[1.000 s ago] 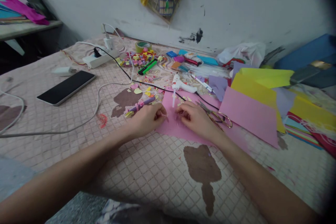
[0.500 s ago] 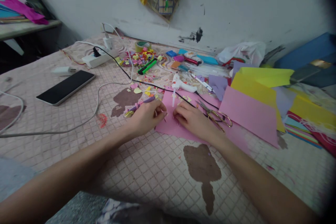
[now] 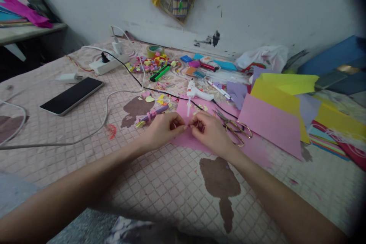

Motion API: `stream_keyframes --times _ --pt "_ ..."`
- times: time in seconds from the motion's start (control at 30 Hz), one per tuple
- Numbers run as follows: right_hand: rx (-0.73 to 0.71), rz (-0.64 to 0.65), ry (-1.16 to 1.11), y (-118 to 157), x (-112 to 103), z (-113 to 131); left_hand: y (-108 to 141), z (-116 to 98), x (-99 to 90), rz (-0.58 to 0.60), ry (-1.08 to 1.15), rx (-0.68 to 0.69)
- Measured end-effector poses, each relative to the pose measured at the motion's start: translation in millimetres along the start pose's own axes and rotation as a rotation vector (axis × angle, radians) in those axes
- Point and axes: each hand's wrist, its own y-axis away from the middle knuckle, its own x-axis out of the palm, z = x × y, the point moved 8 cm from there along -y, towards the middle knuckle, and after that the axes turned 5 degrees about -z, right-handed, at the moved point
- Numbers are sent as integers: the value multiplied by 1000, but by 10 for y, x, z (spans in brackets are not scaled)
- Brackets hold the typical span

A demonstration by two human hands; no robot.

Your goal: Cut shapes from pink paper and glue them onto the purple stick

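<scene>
Over the pink paper [image 3: 185,143], my left hand [image 3: 166,127] and my right hand [image 3: 210,129] meet almost fingertip to fingertip, both pinched. Whatever lies between the fingers is too small to make out. Just beyond them rests a white glue gun [image 3: 200,93] with a clear glue stick pointing toward me. Gold-handled scissors [image 3: 236,127] lie to the right of my right hand, partly on the pink paper. A purple rolled piece [image 3: 156,113] with yellow bits at its end is beside my left hand.
A black phone [image 3: 73,95], a white power strip [image 3: 108,64] and cables occupy the left. Behind are small paper cutouts [image 3: 143,63], a green cutter [image 3: 160,73] and a tape roll [image 3: 155,50]. Pink sheets [image 3: 271,126] and yellow sheets [image 3: 288,84] lie right; a black cord crosses the middle.
Both hands have come closer together, with their fingertips now nearly touching. The left hand has shifted slightly right, showing more of the purple piece.
</scene>
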Motion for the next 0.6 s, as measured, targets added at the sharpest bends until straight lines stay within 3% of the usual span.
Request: stream_keyframes --times 0.23,0.5,0.6 --pt "-55 -43 20 39 -6 92 -9 29 61 46 170 -52" --pt "196 71 -307 41 63 -129 -13 40 115 162 368 -162" --pt "210 62 -310 52 56 -124 -12 7 111 167 366 -150"
